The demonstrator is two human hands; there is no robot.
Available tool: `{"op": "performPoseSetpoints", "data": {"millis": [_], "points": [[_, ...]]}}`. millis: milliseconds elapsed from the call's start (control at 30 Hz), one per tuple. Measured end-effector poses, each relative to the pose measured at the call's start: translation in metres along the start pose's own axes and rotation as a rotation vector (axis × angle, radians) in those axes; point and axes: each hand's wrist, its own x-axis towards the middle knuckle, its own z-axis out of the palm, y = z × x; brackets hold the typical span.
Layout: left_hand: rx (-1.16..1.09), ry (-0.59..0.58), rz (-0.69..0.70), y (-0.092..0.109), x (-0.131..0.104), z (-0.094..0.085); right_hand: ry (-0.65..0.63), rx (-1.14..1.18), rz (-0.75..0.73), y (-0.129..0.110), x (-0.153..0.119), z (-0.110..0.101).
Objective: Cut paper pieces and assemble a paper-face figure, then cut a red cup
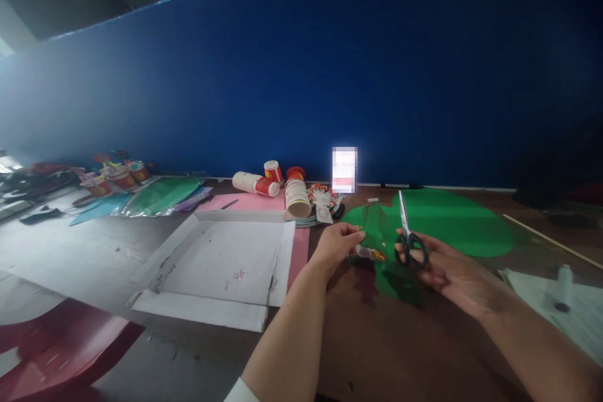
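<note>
My right hand (445,270) grips a pair of scissors (406,229) by the black handles, with the silver blades pointing up and close together. To its left, my left hand (336,245) is closed in a pinch on a small white piece with red and yellow patches (370,253); its exact kind is not clear. Both hands hover over the table in front of a large green cut-out sheet (452,226) with rounded lobes. Part of that sheet is hidden behind the hands and scissors.
A shallow white cardboard tray (211,264) lies left of my arms. Stacked paper cups (298,198) and patterned cut-outs (324,201) stand behind it by the blue partition (301,75). On the right are a thin stick (551,239) and a small bottle (564,289) on papers.
</note>
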Motion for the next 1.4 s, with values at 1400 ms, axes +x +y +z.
{"op": "performPoseSetpoints", "data": {"millis": [1400], "points": [[0.165, -0.374, -0.067, 0.013, -0.02, 0.005, 0.013, -0.067, -0.046, 0.015, -0.002, 0.014]]}}
